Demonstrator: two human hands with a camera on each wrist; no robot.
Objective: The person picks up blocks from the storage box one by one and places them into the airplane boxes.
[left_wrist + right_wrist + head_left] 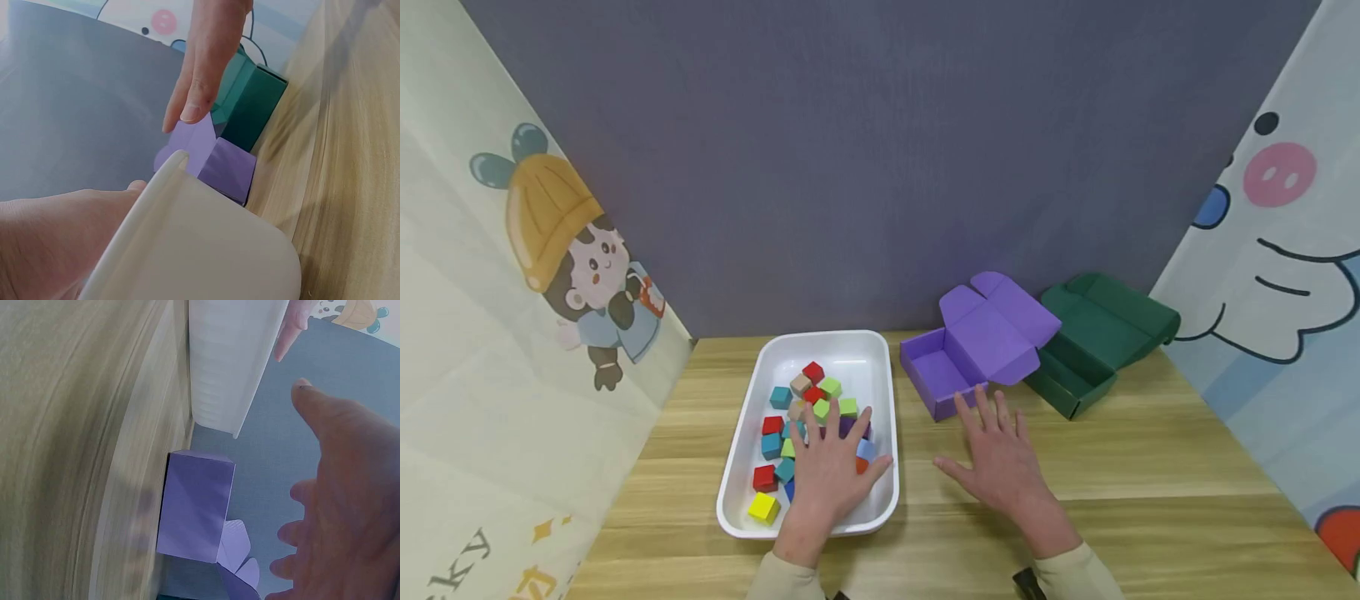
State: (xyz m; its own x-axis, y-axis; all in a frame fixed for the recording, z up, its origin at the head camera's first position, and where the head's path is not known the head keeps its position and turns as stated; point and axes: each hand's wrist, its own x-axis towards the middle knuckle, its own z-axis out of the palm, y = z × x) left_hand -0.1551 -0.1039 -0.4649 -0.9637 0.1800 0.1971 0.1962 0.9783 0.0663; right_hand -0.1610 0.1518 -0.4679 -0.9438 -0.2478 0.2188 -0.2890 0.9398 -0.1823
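A white tray (880, 358) holds several small coloured cubes, among them a yellow cube (763, 508), a red cube (765, 477) and a teal cube (780, 397). Over the tray's lower right part my left hand (831, 471) is spread with straight fingers, hiding some cubes beneath; it grips nothing. My right hand (1000, 467), fingers spread too, hovers above the table in front of the purple box (940, 367), holding nothing. That box stands with its lid folded back. In the right wrist view the purple box (195, 506) lies beyond the fingers.
A dark green box (1067, 375) with its lid laid open stands just right of the purple one. Behind the wooden table (1150, 467) rises a grey wall (820, 167). Printed curtains hang at both sides.
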